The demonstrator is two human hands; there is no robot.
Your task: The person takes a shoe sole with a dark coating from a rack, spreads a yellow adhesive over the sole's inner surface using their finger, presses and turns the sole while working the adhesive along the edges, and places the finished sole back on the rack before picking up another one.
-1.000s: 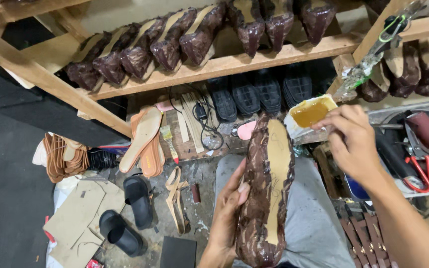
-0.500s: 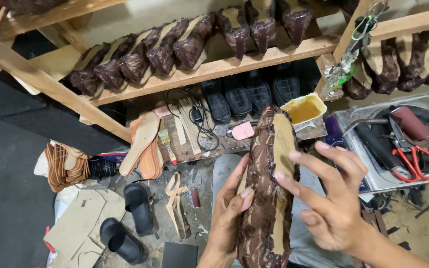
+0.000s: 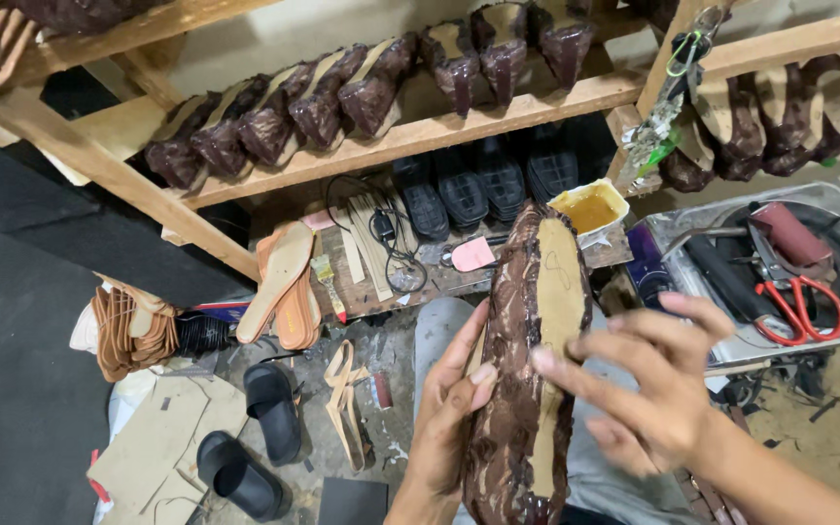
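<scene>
even overhead light, mild shadows under the shelf — right hand [image 3: 658, 399] slightly motion-blurred.

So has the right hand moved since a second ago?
Yes. The right hand has come back from the glue tub and now presses the sole.

A wooden shelf [image 3: 439, 131] runs above the hands' grip and carries a row of brown wedges [image 3: 284, 117]. Just beyond the grip a low bench [image 3: 381, 292] bears tan soles [image 3: 284, 282], a cable [image 3: 386, 238] and a glue tub [image 3: 590, 209]. Left of the grip, the floor [image 3: 12, 389] holds black slides [image 3: 255, 442] and cardboard [image 3: 153, 452].
</scene>
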